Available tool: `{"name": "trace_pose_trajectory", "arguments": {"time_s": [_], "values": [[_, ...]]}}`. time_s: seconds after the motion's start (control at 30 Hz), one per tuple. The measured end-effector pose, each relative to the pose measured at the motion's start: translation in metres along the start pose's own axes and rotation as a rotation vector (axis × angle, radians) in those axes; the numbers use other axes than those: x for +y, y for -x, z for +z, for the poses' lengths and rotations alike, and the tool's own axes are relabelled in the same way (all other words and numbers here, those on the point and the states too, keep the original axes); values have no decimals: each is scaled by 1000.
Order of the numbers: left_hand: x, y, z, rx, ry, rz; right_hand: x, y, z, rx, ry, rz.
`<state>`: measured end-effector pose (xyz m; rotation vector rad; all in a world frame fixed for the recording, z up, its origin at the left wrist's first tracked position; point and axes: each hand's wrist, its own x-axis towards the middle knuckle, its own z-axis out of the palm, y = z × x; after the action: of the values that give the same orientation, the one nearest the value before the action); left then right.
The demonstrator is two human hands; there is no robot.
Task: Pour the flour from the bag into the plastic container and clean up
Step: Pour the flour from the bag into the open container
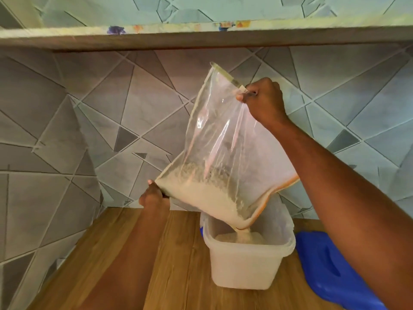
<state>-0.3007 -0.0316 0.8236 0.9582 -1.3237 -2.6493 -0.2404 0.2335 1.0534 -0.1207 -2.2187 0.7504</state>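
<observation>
Your two bare forearms fill the foreground, reaching up and forward over the wooden countertop [183,265]. Starting at the left, your left hand [154,196] grasps the lower left corner of the clear plastic bag [223,135], fingers curled round the edge from beneath. From that corner the bag rises, tilted on the diagonal, held in the air in front of the grey tiled wall [67,130] and below a shelf edge [201,38] that runs across the top of the view. The flour [201,195] has slid down into the bag's low side, heaped along the bottom edge between your left hand and the orange-trimmed mouth (the upper part of the bag looks see-through and nearly bare).

Further right, the bag's lowest corner hangs just over the plastic container [243,265], which stands on the countertop, and a thin stream of flour falls from that corner onto a small pile already inside. Your right hand [263,99] is the highest thing here: it pinches the bag's upper right corner, thumb and fingers clenched on the plastic, well above the container. At the far right, a blue lid [330,269] lies on the countertop just beside the container, partly under your right forearm.
</observation>
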Motion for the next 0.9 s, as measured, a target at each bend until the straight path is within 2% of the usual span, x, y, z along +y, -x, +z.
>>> {"name": "trace_pose_trajectory", "arguments": {"time_s": [0.13, 0.23, 0.3, 0.37, 0.47, 0.57, 0.7, 0.8, 0.9], "values": [[0, 6, 4, 115, -31, 4, 1, 3, 0, -66, 58, -34], [-1, 11, 5, 132, 7, 22, 5, 2, -2, 25, 43, -33], [-5, 10, 1, 154, -27, 15, 3, 6, -1, -22, 98, -136], [-11, 8, -3, 107, 22, 31, 1, 10, -2, -17, 143, -213], [-10, 6, -3, 50, 131, 32, 5, 10, -4, 136, 141, -162], [-10, 6, -7, 67, 153, 43, 3, 13, -3, 38, 174, -271], [-16, 7, -6, -63, 171, 56, 13, 9, -7, 116, 158, -166], [-14, 8, -1, 20, 136, 55, 11, 10, -10, -5, 177, -255], [-16, 6, 5, -55, 165, 17, 13, 9, -14, 97, 125, -211]]}}
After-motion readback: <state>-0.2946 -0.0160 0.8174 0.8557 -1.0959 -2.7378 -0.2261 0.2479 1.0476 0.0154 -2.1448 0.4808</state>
